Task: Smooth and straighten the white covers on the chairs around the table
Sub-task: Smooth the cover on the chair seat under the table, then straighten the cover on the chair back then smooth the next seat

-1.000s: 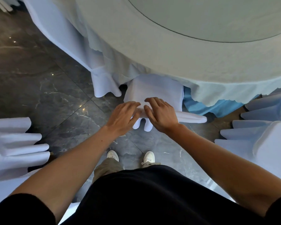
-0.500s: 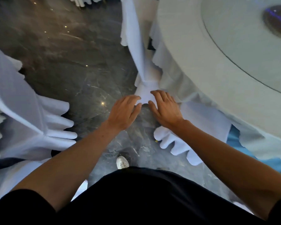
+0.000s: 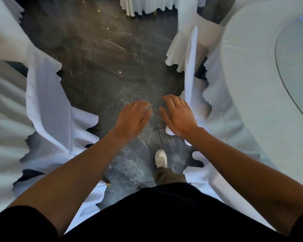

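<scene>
Through the head camera, your left hand (image 3: 132, 117) and right hand (image 3: 179, 116) both hang over the dark floor (image 3: 103, 67), palms down, holding nothing. Your right fingers are relaxed and slightly spread. The left ones lie close together, though motion blur softens their tips.

The nearest white chair cover (image 3: 191, 67) stands just beyond and to the right of your right fingertips, its back edge-on beside the table (image 3: 252, 75). Another cover (image 3: 47, 105) fans out well to the left of your left fingers.

Expect this cloth to be light, soft and limp. It drapes in deep ruffles, so it will likely slide and bunch rather than resist. Take it at the top of the back or along the hem, with flat palms or a light pinch, and draw it downward.

Half a second ago your fingers rested on a cover's edge. They have now left it, and your view has swung left onto open floor, with one shoe (image 3: 161, 158) ahead of you.
</scene>
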A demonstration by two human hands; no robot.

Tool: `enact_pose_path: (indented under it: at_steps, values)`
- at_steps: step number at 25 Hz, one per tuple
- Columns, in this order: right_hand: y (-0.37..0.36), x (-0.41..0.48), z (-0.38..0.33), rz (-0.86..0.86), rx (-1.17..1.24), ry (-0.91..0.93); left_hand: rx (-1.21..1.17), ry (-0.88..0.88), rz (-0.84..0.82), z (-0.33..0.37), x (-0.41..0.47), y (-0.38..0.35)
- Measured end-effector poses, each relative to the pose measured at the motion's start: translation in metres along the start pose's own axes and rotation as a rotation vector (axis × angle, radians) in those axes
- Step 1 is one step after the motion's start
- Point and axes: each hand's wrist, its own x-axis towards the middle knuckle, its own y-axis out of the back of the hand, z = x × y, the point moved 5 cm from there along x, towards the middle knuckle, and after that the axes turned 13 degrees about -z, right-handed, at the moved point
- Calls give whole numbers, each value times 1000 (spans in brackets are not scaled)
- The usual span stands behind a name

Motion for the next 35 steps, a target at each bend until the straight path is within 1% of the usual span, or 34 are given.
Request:
enact_pose_path:
  at_steps: [1,2,4,6,7,9,12,16,20,23,28,32,35]
  values:
    - [3,33,10,-3,0,18,12,15,2,-12,28,6]
    - [3,37,11,7,-7,38,9,6,4,-13,34,8]
    - [16,95,31,-20,-1,60,32,43,-3,-30,86,23]
    - [36,149,54,-27,-8,71,51,55,29,-38,138,42]
    - [36,151,52,-24,-7,90,37,49,37,-39,139,44]
    - [53,208,70,-26,-39,129,67,90,54,-55,191,57]
    - [62,257,86,-12,-16,135,57,95,49,-72,232,69]
    - [70,340,101,-15,-37,151,54,129,58,-121,306,90]
    - [73,421,116,2,-54,134,90,51,77,-171,375,107]
    - [80,493,119,21,-68,75,68,14,31,-219,436,129]
    - [104,615,133,92,-62,-75,37,-74,62,-288,553,185]
    - [118,682,164,130,-72,-174,51,-185,46,-314,643,202]
    - [133,738,205,166,-51,-254,59,-238,29,-327,723,205]
